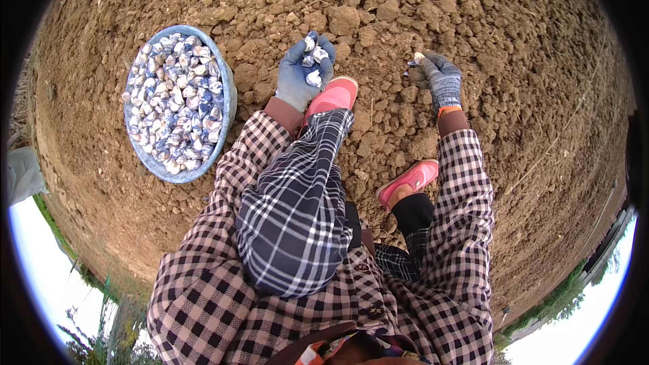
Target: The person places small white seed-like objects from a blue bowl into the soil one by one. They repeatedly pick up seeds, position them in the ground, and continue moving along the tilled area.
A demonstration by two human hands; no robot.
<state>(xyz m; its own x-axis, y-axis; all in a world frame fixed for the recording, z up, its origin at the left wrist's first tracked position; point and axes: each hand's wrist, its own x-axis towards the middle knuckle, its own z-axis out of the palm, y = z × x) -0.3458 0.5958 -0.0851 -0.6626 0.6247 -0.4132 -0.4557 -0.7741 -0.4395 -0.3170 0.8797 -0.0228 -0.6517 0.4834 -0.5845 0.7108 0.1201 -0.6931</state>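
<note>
My left hand (299, 76), in a blue-grey coated work glove, is cupped palm up around several garlic cloves (314, 78) coated in patches of blue. It hovers just beyond the toe of one pink shoe (334, 94). Over to the right, my right hand (438, 76) wears a grey knit glove with an orange cuff. A single pale clove (418, 58) is pinched at its fingertips, close above the loose soil (375, 132). Left of my left hand stands a blue basin (229, 96), full of blue-stained cloves (175, 96).
Brown, cloddy soil stretches all around, with larger clods (345, 20) ahead of my hands. My other pink shoe (408, 180) rests below my right hand. A thin line, perhaps string (555, 142), crosses the soil at right. A pale sheet or bag (24, 175) lies at far left.
</note>
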